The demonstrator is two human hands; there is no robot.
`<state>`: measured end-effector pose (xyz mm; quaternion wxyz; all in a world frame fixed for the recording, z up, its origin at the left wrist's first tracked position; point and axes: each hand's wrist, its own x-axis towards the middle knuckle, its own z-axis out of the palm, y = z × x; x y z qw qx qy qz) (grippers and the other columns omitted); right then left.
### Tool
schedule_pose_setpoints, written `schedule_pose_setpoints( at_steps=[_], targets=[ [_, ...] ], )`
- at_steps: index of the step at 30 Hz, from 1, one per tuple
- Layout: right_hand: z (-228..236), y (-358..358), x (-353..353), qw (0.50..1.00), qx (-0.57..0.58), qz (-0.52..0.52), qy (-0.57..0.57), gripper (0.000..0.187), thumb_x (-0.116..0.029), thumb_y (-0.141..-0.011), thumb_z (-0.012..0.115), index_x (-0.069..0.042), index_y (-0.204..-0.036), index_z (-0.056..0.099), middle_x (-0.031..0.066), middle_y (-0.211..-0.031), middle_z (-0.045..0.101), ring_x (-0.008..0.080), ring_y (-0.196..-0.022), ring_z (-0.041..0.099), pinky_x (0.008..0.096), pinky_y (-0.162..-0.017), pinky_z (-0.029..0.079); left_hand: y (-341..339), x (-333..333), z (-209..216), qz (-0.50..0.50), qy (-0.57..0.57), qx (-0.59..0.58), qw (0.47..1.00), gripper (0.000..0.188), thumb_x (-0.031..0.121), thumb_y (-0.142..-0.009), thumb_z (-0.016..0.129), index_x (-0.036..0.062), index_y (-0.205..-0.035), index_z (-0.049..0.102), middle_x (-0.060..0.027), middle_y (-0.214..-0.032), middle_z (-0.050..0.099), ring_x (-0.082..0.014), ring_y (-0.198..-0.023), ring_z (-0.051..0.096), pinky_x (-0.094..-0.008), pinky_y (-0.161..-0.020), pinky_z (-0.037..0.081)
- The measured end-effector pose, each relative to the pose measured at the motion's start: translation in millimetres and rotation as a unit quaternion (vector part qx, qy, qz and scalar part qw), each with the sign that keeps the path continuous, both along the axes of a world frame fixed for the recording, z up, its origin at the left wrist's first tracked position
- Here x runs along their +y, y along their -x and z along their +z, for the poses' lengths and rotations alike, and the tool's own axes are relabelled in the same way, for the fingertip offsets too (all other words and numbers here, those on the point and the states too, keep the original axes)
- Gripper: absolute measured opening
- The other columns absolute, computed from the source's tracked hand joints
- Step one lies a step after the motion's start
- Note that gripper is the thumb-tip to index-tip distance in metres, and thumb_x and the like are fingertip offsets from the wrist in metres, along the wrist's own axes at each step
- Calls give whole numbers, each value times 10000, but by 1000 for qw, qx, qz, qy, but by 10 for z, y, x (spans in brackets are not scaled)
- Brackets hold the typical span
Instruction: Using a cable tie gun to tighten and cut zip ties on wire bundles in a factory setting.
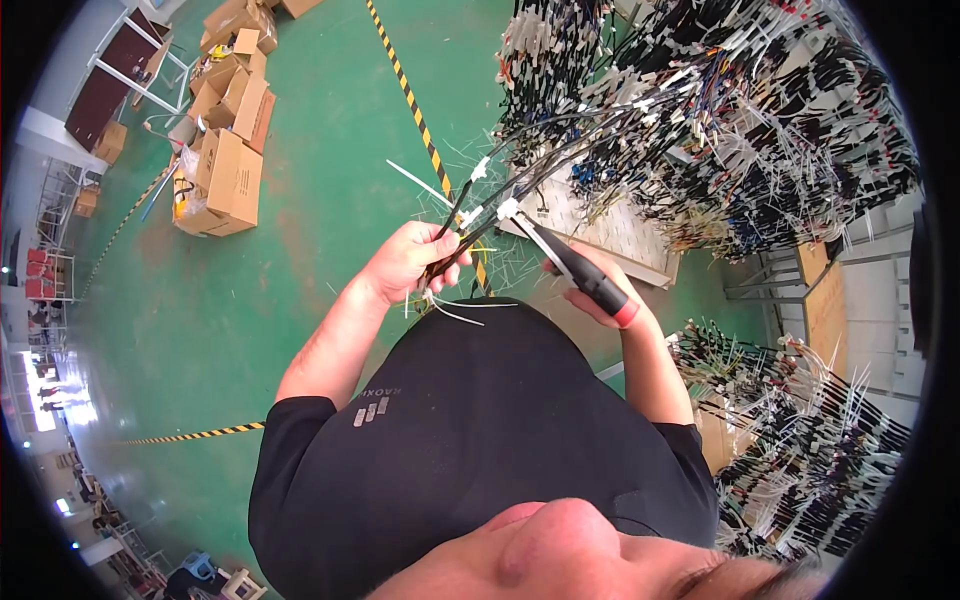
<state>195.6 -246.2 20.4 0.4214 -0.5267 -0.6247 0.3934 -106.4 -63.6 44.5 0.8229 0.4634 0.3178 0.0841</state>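
Observation:
My left hand [418, 262] is closed round a bundle of black cables [445, 250], part of a wire harness that runs up and right toward a large hanging mass of cables. White connectors and cable ties sit along it; one long white tie [420, 184] sticks out to the upper left. Below my fingers, thin pale tie tails [460, 312] hang loose. In my right hand [603, 290] is a black hand tool [590, 278] with a red end, its narrow tip at a white piece [509, 208] on the harness. Its exact kind I cannot make out.
Dense bunches of cables with white connectors [740, 140] fill the upper right, over a pale perforated board [610, 240]. More bundles [800, 460] lie at lower right. Open cardboard boxes [228, 180] stand at upper left. Black-and-yellow tape [410, 95] and cut tie scraps mark the green floor [310, 130].

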Motion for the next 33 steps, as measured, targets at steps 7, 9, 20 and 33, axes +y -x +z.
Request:
schedule_pose_setpoints(
  at_steps=[7, 9, 20, 33],
  targets=[
    [18, 9, -4, 995, -94, -8, -27, 430, -1, -797, 649, -63, -1222, 654, 135, -1091, 665, 346, -996, 651, 394, -883, 542, -61, -49, 29, -39, -131, 44, 990, 265, 236, -1068, 665, 0, -972, 737, -14, -664, 673, -46, -500, 572, -193, -483, 460],
    [-19, 39, 5, 997, -71, -24, -8, 341, -34, -820, 685, -56, -1160, 662, 120, -1026, 661, 334, -902, 649, 386, -831, 541, -55, -59, 51, -51, -122, 38, 990, 250, 216, -1061, 668, -3, -965, 741, -11, -662, 671, -42, -491, 557, -195, -475, 448],
    [-113, 136, -108, 987, -132, -96, 0, 186, -108, -832, 768, -40, -950, 642, 115, -838, 633, 291, -775, 636, 394, -726, 531, -11, 25, 43, -32, -92, -11, 995, 269, 217, -1072, 646, 0, -939, 733, -7, -651, 654, -52, -478, 526, -209, -465, 418],
    [-43, 48, 29, 907, -336, -195, -164, 419, -107, -840, 679, -86, -1258, 654, 117, -1287, 630, 326, -1267, 582, 527, -1171, 389, -33, 115, 91, 34, -85, 17, 996, 306, 266, -1084, 626, 32, -898, 689, 13, -636, 601, -50, -439, 466, -207, -430, 380]
  ],
)
